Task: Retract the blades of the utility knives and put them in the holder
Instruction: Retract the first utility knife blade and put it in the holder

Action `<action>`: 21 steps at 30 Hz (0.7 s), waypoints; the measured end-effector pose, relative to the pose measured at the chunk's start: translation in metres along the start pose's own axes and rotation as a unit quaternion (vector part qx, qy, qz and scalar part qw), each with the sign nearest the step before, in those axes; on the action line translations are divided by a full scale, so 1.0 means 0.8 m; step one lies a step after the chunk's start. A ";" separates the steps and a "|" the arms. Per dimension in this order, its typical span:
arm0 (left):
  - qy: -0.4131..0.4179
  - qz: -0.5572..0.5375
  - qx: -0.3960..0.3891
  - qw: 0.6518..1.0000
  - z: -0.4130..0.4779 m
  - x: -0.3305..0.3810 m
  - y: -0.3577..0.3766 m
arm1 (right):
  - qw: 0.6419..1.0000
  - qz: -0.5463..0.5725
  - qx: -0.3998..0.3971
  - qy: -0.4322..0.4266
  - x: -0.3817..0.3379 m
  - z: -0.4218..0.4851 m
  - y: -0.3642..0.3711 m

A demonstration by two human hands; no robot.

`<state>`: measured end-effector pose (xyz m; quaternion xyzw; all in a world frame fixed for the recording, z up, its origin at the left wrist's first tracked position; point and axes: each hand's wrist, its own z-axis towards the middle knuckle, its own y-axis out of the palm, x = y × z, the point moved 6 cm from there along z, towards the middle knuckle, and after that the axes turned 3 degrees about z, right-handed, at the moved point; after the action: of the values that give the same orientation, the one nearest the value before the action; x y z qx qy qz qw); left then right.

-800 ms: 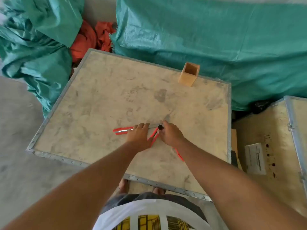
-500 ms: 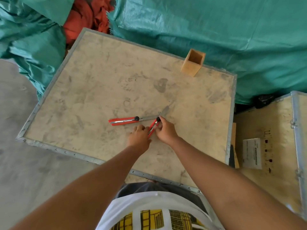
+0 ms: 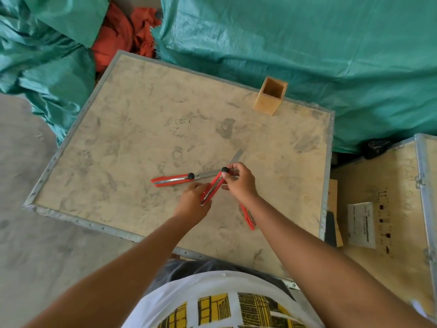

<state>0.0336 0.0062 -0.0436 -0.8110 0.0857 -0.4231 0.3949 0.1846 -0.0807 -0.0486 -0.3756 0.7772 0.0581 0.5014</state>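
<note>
Both hands hold one red utility knife (image 3: pixel 214 187) just above the wooden crate top (image 3: pixel 132 143). My left hand (image 3: pixel 192 202) grips its handle end, and my right hand (image 3: pixel 240 182) pinches the end with the black knob; its grey blade (image 3: pixel 236 157) sticks out past my fingers. A second red knife (image 3: pixel 172 179) lies flat to the left with its blade extended. A third red knife (image 3: pixel 248 217) lies partly under my right forearm. The square wooden holder (image 3: pixel 270 95) stands upright and empty at the crate's far edge.
Green tarpaulin (image 3: pixel 307 48) covers heaps behind and to the left of the crate, with orange cloth (image 3: pixel 118 36) between them. A second crate with a white label (image 3: pixel 361 224) stands on the right. Grey floor (image 3: pixel 28 233) lies on the left.
The knife between my hands has been lifted off the crate top, and both hands now grip it. The knife on the left has not moved.
</note>
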 end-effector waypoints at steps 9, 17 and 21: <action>0.055 -0.131 -0.075 0.987 -0.035 0.045 -0.072 | 0.993 0.063 -0.064 -0.076 -0.081 -0.037 -0.037; 0.113 -0.245 -0.133 0.954 -0.073 0.068 -0.125 | 0.985 0.088 -0.105 -0.103 -0.127 -0.084 -0.037; 0.101 -0.306 -0.087 0.943 -0.080 0.058 -0.150 | 0.981 0.071 -0.139 -0.117 -0.149 -0.109 -0.020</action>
<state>-0.0092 0.0286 0.0917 -0.7822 -0.0905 -0.5943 0.1633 0.1558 -0.0703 0.0967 -0.3756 0.7223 0.2445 0.5267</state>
